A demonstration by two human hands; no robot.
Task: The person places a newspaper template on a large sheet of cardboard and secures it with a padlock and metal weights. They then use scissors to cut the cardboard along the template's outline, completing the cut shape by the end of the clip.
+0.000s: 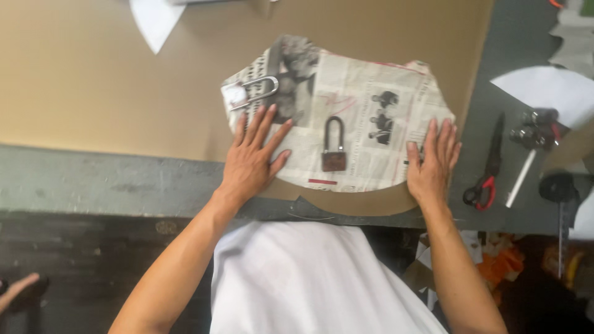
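1. Your left hand (252, 156) lies flat and spread wide, palm down, on the left part of the newspaper pattern (359, 133); it grips nothing.
2. Your right hand (432, 162) is likewise flat, fingers open and close together, pressing the pattern's right edge.
3. The newspaper pattern, cut with a curved lower edge, lies on a brown cardboard sheet (93, 74) that covers the counter (93, 182).
4. A dark padlock (334, 147) stands on the pattern between your hands, touching neither.
5. A silver padlock (250, 93) rests on the pattern's upper left corner, just above your left fingertips.
6. Well to the right of your right hand, red-handled scissors (487, 166) and a white stick (520, 178) lie on the bare counter.
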